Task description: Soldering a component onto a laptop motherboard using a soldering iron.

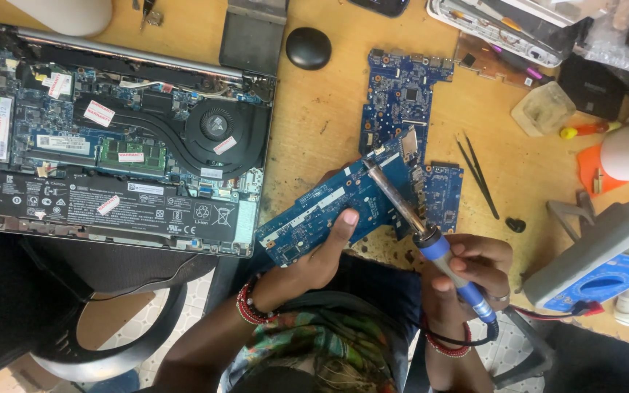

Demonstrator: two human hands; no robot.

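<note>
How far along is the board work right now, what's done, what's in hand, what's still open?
Done: the opened grey laptop lies with its back cover off, and a second blue circuit board sits bare on the wooden table. In hand: the left hand tilts up a long blue circuit board while the right hand sets the blue-handled soldering iron on it. Left: both boards remain outside the laptop.

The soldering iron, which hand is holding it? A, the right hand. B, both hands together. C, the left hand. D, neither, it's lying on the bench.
A: the right hand grips the blue handle of the soldering iron, its tip on the blue circuit board, which the left hand steadies.
</note>
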